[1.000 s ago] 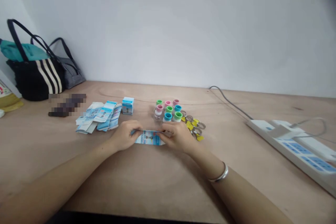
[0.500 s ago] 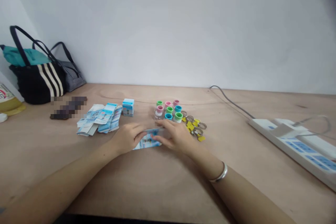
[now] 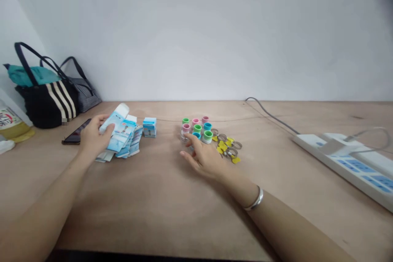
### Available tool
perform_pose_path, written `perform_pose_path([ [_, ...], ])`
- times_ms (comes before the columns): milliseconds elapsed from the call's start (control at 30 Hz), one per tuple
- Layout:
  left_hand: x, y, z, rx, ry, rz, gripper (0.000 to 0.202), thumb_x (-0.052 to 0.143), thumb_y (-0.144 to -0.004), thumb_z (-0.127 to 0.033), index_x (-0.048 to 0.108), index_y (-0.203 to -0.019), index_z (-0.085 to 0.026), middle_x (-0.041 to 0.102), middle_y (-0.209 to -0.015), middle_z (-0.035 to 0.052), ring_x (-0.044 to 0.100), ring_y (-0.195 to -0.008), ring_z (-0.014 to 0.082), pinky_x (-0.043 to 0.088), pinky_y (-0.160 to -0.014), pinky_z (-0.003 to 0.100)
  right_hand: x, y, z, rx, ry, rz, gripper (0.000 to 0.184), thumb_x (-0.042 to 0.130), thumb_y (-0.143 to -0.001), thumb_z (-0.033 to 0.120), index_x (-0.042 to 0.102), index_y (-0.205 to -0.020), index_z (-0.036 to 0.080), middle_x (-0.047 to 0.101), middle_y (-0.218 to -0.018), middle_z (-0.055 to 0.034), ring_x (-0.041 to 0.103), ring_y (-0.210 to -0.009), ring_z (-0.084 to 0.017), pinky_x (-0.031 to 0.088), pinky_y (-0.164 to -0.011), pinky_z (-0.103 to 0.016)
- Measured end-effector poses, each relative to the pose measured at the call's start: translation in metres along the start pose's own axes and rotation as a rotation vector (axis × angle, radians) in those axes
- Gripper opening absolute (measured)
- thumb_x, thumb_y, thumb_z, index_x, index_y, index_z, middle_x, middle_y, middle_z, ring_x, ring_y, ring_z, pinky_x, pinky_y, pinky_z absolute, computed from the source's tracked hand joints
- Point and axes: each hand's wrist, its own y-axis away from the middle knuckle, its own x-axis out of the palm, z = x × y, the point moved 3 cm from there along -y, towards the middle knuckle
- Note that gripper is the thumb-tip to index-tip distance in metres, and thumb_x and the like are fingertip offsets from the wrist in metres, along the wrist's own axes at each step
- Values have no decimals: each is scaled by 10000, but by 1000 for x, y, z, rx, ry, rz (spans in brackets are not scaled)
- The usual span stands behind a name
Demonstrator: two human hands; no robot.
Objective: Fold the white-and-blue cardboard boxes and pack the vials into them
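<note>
My left hand (image 3: 92, 137) is closed on a flat, unfolded blue-and-white carton (image 3: 116, 129) and holds it over the pile of flat cartons (image 3: 130, 144) at the left. One folded-up small blue box (image 3: 149, 127) stands just right of that pile. My right hand (image 3: 204, 157) rests on the wooden table with its fingers loosely spread and nothing in it. It lies just in front of a cluster of small vials with pink, green and blue caps (image 3: 197, 128). Yellow-tagged metal rings (image 3: 227, 148) lie to the right of the vials.
A dark phone (image 3: 73, 136) lies beside my left hand. A black striped bag (image 3: 50, 98) and a grey bag (image 3: 82, 90) stand at the back left by the wall. A white power strip (image 3: 346, 161) with a grey cable (image 3: 270, 118) runs along the right.
Both hands held the flat carton at the table's middle. Now my left hand has carried it left over the pile, and my right hand has let go and stayed by the vials.
</note>
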Motion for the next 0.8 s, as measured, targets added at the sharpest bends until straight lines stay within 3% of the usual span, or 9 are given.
perform_pose_path([
  [133,6,0,11,35,-203,9,482,594,-749,-368,521,-1176,-155,604,-965,84,551,-980,276,434,-863,389,2,0,0,-2,59,12,504,453,-892,412,376,-1315,150,653,-1082,-118,644,-770,-187,431,-627,-276],
  [267,-1,2,-15,222,-285,-108,418,561,-780,-396,565,-1124,-160,533,-1076,127,442,-1122,329,358,-951,469,3,1,3,-77,190,65,295,486,-878,363,573,-1080,168,678,-964,-92,627,-769,-199,363,-579,-271],
  [333,4,-2,-36,379,-246,-9,360,527,-806,-377,585,-1100,-179,538,-1100,114,463,-1112,308,353,-966,456,3,1,5,-111,247,110,209,501,-869,337,622,-913,172,678,-896,-86,610,-720,-188,309,-537,-267],
  [400,18,-10,-57,523,-202,192,341,523,-804,-346,587,-1110,-213,550,-1161,91,479,-1131,290,337,-997,446,4,1,6,-125,272,141,198,508,-867,324,625,-828,169,671,-847,-83,591,-681,-175,270,-516,-267],
  [467,37,-19,-74,627,-118,387,462,584,-748,-321,539,-1195,-211,513,-1279,96,451,-1204,287,322,-1030,425,3,1,6,-128,280,155,204,509,-868,323,622,-801,168,667,-828,-81,582,-673,-170,254,-512,-268],
  [533,56,-30,-84,629,-40,521,563,651,-669,-280,527,-1213,-198,500,-1322,114,426,-1244,306,305,-1046,439,3,1,6,-134,284,167,204,512,-868,325,626,-800,170,665,-819,-77,579,-672,-169,254,-514,-267],
  [667,79,-45,-94,600,10,590,524,695,-599,-275,585,-1104,-191,630,-1136,100,565,-1079,292,418,-939,413,3,2,5,-151,255,190,176,526,-857,301,640,-826,171,665,-809,-72,585,-678,-168,293,-530,-264],
  [800,76,-30,-110,597,128,670,500,691,-631,-377,583,-1079,-181,674,-1016,56,636,-907,225,498,-799,333,6,0,-1,-65,132,106,152,540,-847,276,625,-878,155,667,-815,-77,594,-680,-167,378,-574,-264],
])
